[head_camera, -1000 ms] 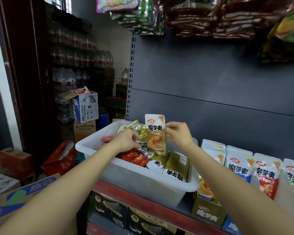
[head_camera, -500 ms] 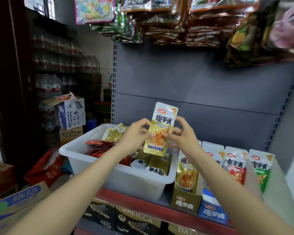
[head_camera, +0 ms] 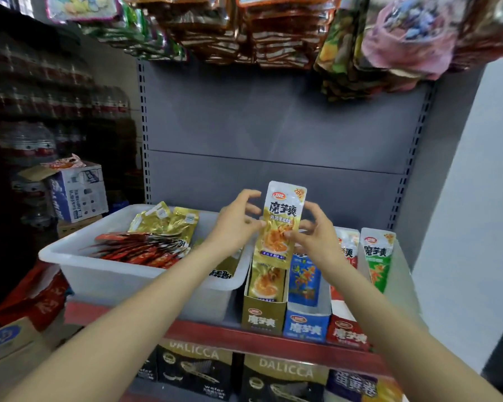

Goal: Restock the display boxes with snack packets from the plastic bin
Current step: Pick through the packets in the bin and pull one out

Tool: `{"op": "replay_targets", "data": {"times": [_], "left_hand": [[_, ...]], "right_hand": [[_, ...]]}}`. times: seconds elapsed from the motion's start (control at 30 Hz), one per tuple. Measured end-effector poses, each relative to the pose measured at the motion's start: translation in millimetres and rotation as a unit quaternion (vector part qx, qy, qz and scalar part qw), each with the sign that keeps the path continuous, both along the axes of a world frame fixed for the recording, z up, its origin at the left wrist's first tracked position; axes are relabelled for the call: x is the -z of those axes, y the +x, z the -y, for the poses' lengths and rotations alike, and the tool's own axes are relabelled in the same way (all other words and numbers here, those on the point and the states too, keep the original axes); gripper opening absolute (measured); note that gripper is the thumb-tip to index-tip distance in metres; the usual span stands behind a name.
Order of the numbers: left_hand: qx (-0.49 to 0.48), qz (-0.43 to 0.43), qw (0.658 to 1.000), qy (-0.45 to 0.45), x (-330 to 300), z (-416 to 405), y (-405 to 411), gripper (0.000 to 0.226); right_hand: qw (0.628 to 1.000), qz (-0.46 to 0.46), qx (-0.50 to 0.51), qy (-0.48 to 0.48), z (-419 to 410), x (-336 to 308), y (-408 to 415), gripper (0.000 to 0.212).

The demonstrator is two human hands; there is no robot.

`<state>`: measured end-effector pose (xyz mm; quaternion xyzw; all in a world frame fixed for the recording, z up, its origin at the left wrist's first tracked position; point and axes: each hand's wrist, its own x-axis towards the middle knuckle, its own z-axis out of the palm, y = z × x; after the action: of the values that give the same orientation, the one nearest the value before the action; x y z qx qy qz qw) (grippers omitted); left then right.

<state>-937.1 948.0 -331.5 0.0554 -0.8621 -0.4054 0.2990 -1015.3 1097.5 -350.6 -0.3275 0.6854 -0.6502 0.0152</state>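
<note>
Above the gold display box [head_camera: 263,314] now — gold packet [head_camera: 282,224], formerly over the bin [head_camera: 105,274]

"DALICCA" on lower-shelf boxes [head_camera: 195,369]; "wafer" beneath.

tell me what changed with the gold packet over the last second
Both hands lifted the gold packet out of the white plastic bin and carried it right; it now hangs just above the gold display box. The left hand and right hand still pinch it. Bin and boxes stayed put.
</note>
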Motion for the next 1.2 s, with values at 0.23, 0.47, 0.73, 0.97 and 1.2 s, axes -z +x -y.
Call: {"op": "replay_targets", "data": {"times": [0.23, 0.47, 0.73, 0.97, 1.2], "left_hand": [[-0.039, 0.028, 0.998, -0.051, 4.8, 5.0, -11.6, 0.033], [-0.034, 0.111, 0.984, -0.133, 22.2, 9.7, -20.3, 0.019], [-0.052, 0.11, 0.975, -0.187, 21.7, 9.3, -22.6, 0.023], [-0.057, 0.07, 0.986, -0.139, 18.1, 32.3, -8.4, 0.017], [-0.12, 0.064, 0.987, -0.085, 22.4, 101.4, 31.1, 0.016]], "right_hand": [[0.99, -0.075, 0.037, 0.118, 7.1, 13.2, -6.5, 0.045], [0.976, -0.13, 0.087, 0.149, 10.3, 10.8, -16.2, 0.023], [0.923, -0.223, 0.13, 0.285, 21.6, 14.1, -21.8, 0.017], [0.902, -0.287, 0.137, 0.29, 36.2, 7.1, -6.9, 0.028], [0.908, -0.313, 0.025, 0.276, 100.1, -5.7, 19.0, 0.027]]}}
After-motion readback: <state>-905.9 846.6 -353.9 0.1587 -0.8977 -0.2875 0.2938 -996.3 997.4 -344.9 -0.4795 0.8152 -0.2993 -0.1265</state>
